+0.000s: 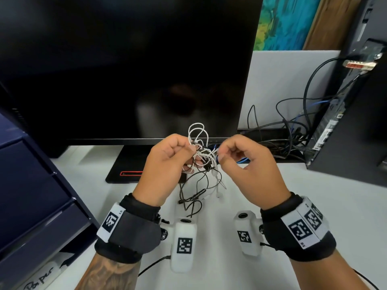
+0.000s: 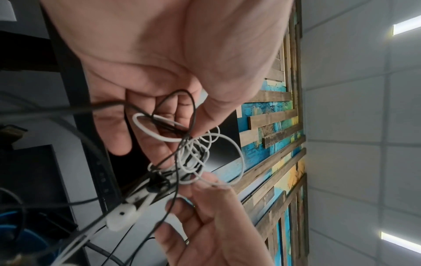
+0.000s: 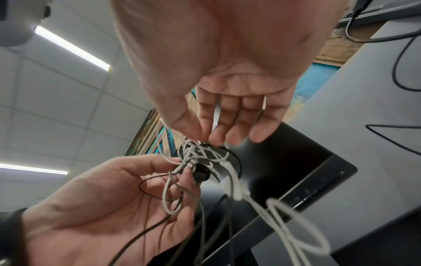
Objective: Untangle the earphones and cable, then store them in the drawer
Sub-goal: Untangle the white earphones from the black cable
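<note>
Both hands (image 1: 206,162) pinching the tangled cords (image 1: 201,155) before the dark monitor (image 1: 125,65), drawer unit (image 1: 31,195) leftward.

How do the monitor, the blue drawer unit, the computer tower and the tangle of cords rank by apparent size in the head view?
1. monitor
2. and 3. blue drawer unit and computer tower: both cut off by the frame edges, too alike to rank
4. tangle of cords, held by the left hand and right hand

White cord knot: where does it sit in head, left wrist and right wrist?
Head: white cord knot at centre, between left hand and right hand.
Left wrist: mid-frame, below the thumb.
Right wrist: centre, under the fingertips.
Shared landmark: black monitor behind it.
</note>
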`<state>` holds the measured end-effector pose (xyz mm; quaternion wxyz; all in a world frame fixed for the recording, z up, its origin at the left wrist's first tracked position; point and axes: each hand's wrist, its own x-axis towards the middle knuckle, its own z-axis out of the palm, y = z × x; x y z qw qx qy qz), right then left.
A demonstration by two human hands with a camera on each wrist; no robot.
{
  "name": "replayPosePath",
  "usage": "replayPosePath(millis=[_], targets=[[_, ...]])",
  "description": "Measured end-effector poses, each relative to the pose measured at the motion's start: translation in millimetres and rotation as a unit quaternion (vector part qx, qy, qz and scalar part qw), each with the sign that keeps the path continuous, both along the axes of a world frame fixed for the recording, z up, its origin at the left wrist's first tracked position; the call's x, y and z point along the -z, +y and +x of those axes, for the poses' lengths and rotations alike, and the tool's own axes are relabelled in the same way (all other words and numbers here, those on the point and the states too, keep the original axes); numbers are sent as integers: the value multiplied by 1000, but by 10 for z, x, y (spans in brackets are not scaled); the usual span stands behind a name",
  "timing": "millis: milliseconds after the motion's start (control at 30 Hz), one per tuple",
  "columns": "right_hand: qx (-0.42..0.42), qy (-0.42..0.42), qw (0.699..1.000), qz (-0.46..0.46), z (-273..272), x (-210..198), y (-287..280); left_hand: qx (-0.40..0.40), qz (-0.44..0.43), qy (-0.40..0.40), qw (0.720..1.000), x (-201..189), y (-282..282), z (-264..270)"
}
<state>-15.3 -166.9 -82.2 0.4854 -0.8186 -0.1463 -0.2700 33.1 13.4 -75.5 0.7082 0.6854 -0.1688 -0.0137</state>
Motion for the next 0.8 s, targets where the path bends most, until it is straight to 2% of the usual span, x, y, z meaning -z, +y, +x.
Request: replayPosePath(millis=[433,633,700,800], targets=[[0,10,1000,-17,18,30,35,-2,9,14,1000,22,-37,-11],[26,-30,999,-30,41,43,25,24,43,6,999,50,-7,15],[46,-41,997,-42,39,42,20,-1,47,-28,999,73,-3,30],[79,-51,993,-71,41,56,10,-98,13,-96,990,38,-15,10]])
